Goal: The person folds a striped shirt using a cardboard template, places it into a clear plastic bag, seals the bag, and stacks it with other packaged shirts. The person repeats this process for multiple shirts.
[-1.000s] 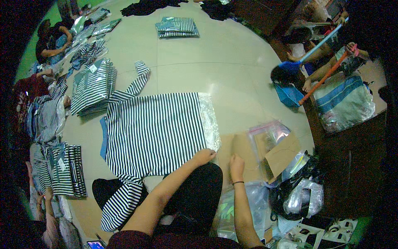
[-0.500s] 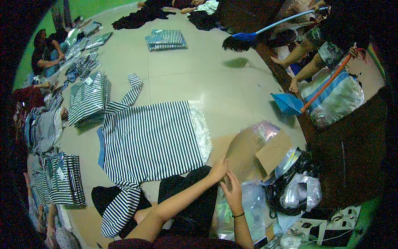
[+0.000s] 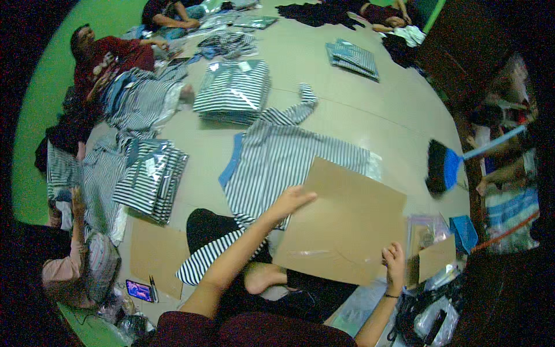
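Note:
A brown sheet of cardboard (image 3: 347,222) is held up over my lap, tilted and covering part of the striped shirt. My left hand (image 3: 293,201) grips its left edge. At its lower right edge, my right hand (image 3: 394,263) has its fingers curled against the sheet. Beneath and beyond the sheet, the black-and-white striped shirt (image 3: 272,165) lies spread on the floor. Its blue collar (image 3: 232,161) points left and one sleeve stretches away from me. The other sleeve (image 3: 217,254) reaches toward my legs; the shirt's lower right part is hidden by the cardboard.
Bagged striped shirts stand in a tall stack (image 3: 234,89) and a nearer stack (image 3: 153,182). More cardboard (image 3: 436,257) and clear bags (image 3: 361,303) lie at right. Other people sit along the left. A broom (image 3: 444,166) and blue dustpan (image 3: 464,234) are at right. A lit phone (image 3: 140,291) lies nearby.
The cardboard has come up from the pile at right and now spans both hands over my lap and the shirt. My hands have moved apart. The whole view has turned left.

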Demonstrator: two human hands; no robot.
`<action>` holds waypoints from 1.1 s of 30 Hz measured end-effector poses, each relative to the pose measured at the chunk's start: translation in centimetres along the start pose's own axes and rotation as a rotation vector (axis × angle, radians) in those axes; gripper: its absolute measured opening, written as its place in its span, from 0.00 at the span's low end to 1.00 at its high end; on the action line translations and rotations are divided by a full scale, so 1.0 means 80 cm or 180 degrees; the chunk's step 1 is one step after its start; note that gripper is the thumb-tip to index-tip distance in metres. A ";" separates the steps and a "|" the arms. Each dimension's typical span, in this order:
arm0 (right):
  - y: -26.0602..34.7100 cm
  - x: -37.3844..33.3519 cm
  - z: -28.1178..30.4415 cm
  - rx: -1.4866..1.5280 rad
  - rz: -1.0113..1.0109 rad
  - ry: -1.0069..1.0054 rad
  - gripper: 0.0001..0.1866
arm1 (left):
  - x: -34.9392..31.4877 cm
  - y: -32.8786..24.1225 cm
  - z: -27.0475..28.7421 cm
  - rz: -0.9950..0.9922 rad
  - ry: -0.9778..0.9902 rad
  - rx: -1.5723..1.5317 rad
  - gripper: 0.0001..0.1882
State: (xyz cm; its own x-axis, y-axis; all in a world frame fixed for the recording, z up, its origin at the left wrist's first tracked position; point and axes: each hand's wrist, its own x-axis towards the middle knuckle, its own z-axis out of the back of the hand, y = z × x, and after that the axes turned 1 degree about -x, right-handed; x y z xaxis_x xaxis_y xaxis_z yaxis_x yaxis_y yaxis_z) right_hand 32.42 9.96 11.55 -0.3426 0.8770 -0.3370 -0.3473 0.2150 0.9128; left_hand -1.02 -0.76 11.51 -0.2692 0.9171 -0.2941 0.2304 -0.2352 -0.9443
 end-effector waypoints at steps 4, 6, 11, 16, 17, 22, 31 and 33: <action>-0.004 0.088 -0.133 -0.0011 0.0436 0.0433 0.18 | 0.008 0.027 0.110 -0.0340 -0.1043 -0.0927 0.21; -0.025 0.137 -0.199 -0.0182 0.0978 0.0448 0.17 | 0.013 0.050 0.168 0.0009 -0.1287 -0.0787 0.24; -0.077 0.214 -0.315 -0.0181 0.0905 0.0256 0.15 | 0.028 0.124 0.260 0.0576 -0.1913 0.0103 0.21; -0.055 0.209 -0.357 -0.2246 0.1763 -0.0985 0.25 | 0.034 0.178 0.268 0.0442 -0.2271 0.1178 0.17; -0.048 0.199 -0.359 -0.2498 0.2270 -0.0715 0.26 | 0.035 0.184 0.267 0.0398 -0.2287 0.1083 0.17; -0.052 0.156 -0.396 -0.3015 0.2976 0.1318 0.21 | 0.038 0.202 0.265 0.0147 -0.2484 0.0787 0.16; -0.086 0.119 -0.147 -0.1461 0.0178 -0.0398 0.06 | 0.029 0.150 0.249 0.0495 -0.2274 0.2448 0.15; -0.098 0.072 -0.049 -0.0732 0.0634 -0.1101 0.08 | 0.035 0.133 0.249 0.0602 -0.2177 0.2939 0.20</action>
State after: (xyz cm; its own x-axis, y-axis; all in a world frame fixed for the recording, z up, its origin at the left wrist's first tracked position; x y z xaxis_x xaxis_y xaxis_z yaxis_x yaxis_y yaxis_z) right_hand 29.72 11.62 1.52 -0.1244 0.9918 -0.0278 -0.5024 -0.0388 0.8638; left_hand -17.97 -7.12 -2.34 -0.8166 0.5435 -0.1944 -0.3721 -0.7531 -0.5426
